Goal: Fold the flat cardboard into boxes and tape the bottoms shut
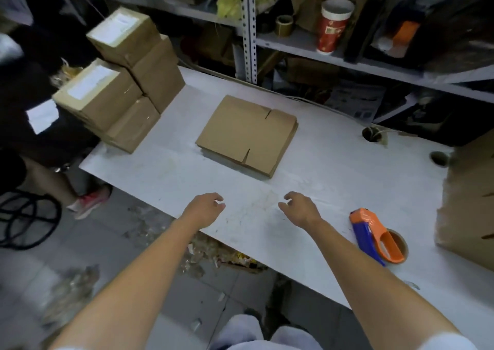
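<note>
Fingers (217,198) of the left hand (204,209) are curling loosely and holding nothing. Fingers (290,197) of the right hand (300,208) are curling a little too, with nothing in them. Both hands are hanging over the near side of the table (334,175), a little apart. Flat cardboard (247,135) is lying in a pile in the middle of the table, well past the hands. A tape gun (374,234) is lying on the table near the right arm. Closed boxes (120,82) are sitting in a stack at the far left corner. A red cup (332,26) is standing on the shelf (294,43) behind.
</note>
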